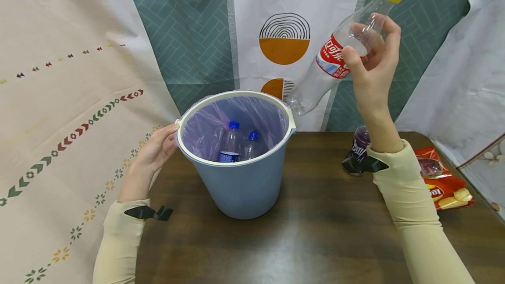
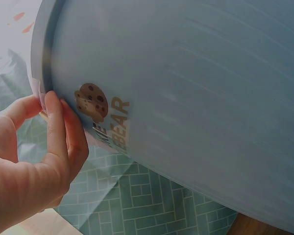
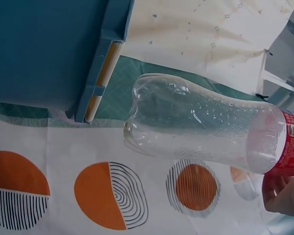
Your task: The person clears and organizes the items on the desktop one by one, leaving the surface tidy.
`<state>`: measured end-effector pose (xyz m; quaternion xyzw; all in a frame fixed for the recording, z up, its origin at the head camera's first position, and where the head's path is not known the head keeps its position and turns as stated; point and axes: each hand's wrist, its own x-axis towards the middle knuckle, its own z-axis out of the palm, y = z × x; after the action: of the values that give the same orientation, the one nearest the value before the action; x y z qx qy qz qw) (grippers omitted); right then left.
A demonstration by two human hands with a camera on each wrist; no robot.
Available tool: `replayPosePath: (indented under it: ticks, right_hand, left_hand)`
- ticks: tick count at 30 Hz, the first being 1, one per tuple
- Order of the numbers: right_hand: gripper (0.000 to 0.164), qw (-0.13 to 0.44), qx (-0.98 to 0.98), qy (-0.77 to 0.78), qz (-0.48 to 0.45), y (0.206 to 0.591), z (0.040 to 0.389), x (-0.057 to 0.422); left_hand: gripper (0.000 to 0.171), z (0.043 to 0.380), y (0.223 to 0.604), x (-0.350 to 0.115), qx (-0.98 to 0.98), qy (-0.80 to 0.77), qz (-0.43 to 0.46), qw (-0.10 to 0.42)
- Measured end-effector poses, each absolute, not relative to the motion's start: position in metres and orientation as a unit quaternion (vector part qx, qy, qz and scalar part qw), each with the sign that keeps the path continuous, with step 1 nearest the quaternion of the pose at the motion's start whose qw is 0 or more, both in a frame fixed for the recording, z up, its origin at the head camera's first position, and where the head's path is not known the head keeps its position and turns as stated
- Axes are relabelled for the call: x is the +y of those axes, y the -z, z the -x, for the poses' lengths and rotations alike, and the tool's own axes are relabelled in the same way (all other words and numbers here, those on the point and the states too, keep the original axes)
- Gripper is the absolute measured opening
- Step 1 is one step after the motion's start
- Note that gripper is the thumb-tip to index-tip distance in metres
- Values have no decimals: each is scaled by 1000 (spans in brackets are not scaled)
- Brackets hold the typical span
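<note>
A blue trash bin (image 1: 244, 187) with a white rim and a purple liner bag (image 1: 201, 137) stands on the table. My left hand (image 1: 158, 146) pinches its rim at the left; the left wrist view shows thumb and fingertips on the rim beside a cookie sticker (image 2: 93, 100). My right hand (image 1: 375, 65) grips a clear plastic bottle (image 1: 315, 84) with a red label and yellow cap. The bottle is tilted, cap up to the right, its base close by the bin's right rim. Inside the bin are two blue-capped bottles (image 1: 230, 141).
Behind my right wrist stands a dark purple-labelled bottle (image 1: 357, 148), partly hidden. Red snack bags (image 1: 446, 187) lie at the table's right edge. A patterned cloth (image 1: 189, 34) hangs behind the brown table (image 1: 315, 231), and a cream cloth (image 1: 79, 100) hangs at the left.
</note>
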<state>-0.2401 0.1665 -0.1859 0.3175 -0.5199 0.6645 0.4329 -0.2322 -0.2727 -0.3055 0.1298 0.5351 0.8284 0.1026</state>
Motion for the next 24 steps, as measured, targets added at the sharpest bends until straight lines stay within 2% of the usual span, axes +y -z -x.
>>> replayPosePath:
  ticks: [13,24]
  right_hand:
    - [72,396,-488,-689,-360,187,237,155]
    - [59,341,-525,-682,-379,201,238,144]
  left_hand:
    - [23,232,305,-273,529,-833,-124,105]
    - [21,231,305,-273,534,-829,-121,111]
